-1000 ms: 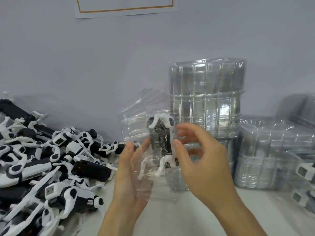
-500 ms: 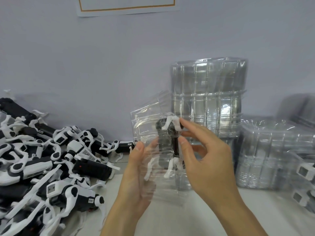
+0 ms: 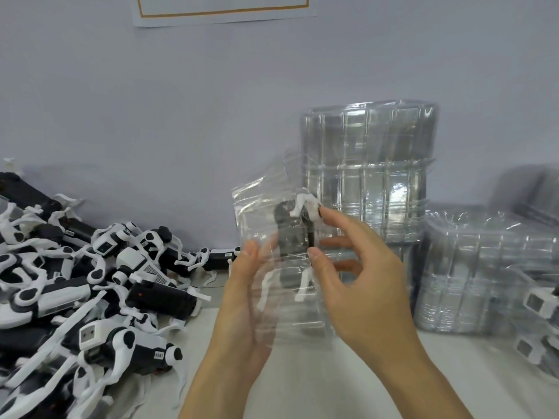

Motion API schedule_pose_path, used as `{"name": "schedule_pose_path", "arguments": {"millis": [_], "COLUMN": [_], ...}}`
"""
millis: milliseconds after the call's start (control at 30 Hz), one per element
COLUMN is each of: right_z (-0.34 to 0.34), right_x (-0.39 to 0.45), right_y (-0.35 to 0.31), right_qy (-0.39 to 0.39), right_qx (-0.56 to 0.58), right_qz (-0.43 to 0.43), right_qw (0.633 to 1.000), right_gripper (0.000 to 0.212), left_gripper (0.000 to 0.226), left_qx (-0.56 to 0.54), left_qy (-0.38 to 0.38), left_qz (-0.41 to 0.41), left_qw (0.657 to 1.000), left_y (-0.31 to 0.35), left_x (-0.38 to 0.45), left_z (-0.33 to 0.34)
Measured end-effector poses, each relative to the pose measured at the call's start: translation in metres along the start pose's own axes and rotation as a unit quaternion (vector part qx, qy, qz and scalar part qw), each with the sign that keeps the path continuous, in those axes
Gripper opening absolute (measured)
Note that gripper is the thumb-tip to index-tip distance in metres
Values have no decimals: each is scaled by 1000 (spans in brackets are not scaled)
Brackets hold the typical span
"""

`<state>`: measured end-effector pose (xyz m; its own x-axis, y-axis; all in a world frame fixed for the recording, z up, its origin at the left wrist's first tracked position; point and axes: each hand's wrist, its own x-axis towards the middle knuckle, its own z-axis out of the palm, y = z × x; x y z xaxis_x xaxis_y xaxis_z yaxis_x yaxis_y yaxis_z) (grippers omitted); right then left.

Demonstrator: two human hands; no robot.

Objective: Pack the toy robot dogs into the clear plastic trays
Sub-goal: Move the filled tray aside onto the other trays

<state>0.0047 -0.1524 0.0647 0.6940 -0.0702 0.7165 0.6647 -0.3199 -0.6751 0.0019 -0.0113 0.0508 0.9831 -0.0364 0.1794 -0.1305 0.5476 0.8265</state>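
Note:
I hold a clear plastic tray (image 3: 257, 207) upright in front of me, above the table. A black-and-white toy robot dog (image 3: 292, 237) lies inside it, head end up, white legs showing through the plastic. My left hand (image 3: 245, 300) supports the tray from behind and below, thumb on its left side. My right hand (image 3: 354, 267) pinches the dog's right side, index fingertip on its upper white leg and thumb lower on the body. A big pile of loose toy dogs (image 3: 90, 282) lies on the table to the left.
Tall stacks of empty clear trays (image 3: 372, 164) stand behind my hands against the wall, with a lower stack (image 3: 478, 267) to the right. Packed dogs in trays (image 3: 538, 306) show at the right edge. A white tabletop (image 3: 302, 382) lies below.
The tray with the dog has shifted slightly right and turned more upright. My right index finger moved up onto the dog's upper leg.

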Motion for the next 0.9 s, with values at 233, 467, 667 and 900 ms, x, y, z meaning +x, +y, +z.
{"name": "schedule_pose_path", "arguments": {"millis": [233, 467, 667, 900], "right_z": [-3, 1, -13, -55], "right_x": [1, 0, 5, 24], "right_y": [1, 2, -1, -2], "right_qy": [-54, -64, -104, 1], "right_qx": [13, 0, 21, 64], "right_qz": [14, 15, 59, 172], "right_qw": [998, 998, 993, 983], "right_gripper": [13, 14, 16, 18], "left_gripper": [59, 76, 60, 55], "left_qx": [-64, -112, -13, 224], "left_qy": [69, 56, 52, -39], "left_qz": [4, -18, -29, 7], "left_qw": [996, 992, 998, 974], "left_y": [1, 4, 9, 15], "left_x": [0, 0, -1, -1], "left_z": [-1, 0, -6, -22]}}
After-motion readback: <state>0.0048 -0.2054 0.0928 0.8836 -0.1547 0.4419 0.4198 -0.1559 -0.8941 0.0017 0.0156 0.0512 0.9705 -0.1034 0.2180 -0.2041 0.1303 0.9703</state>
